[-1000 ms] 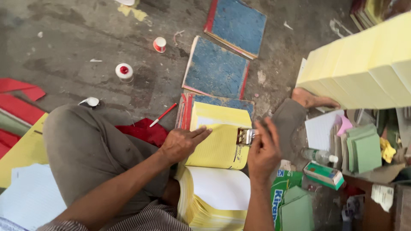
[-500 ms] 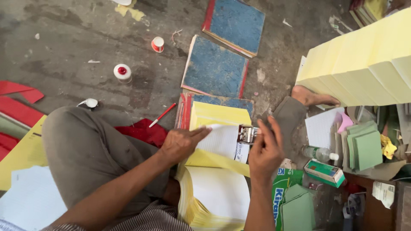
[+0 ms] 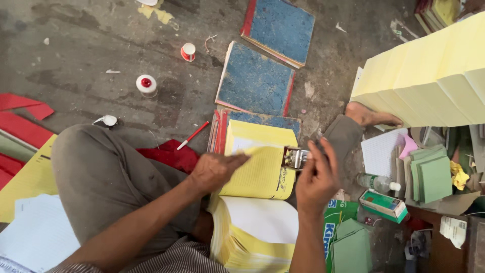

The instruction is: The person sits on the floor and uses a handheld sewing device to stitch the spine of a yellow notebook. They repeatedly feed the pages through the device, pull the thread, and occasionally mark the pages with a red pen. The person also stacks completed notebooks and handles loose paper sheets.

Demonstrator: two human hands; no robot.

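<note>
I sit on the floor with a yellow ruled sheet (image 3: 260, 169) lying on a blue book with a red spine (image 3: 262, 120). My left hand (image 3: 214, 171) lies flat on the sheet's left edge, fingers pointing right. My right hand (image 3: 317, 178) is at the sheet's right edge, on a small metal clip-like tool (image 3: 294, 157) that sits over the paper; the grip is partly hidden. Below them rests a thick stack of yellow and white sheets (image 3: 255, 232).
Two more blue books (image 3: 255, 81) (image 3: 280, 28) lie on the concrete floor, with small glue pots (image 3: 146, 85) (image 3: 188, 51) and a red pen (image 3: 193, 135). A tall yellow paper stack (image 3: 429, 81) stands right; green paper (image 3: 429, 177), a bottle (image 3: 376, 183) and boxes crowd below.
A white sheet that was lifted over the yellow page half a second ago is gone; the yellow ruled sheet now lies flat under my left hand. My right hand stays at the metal tool.
</note>
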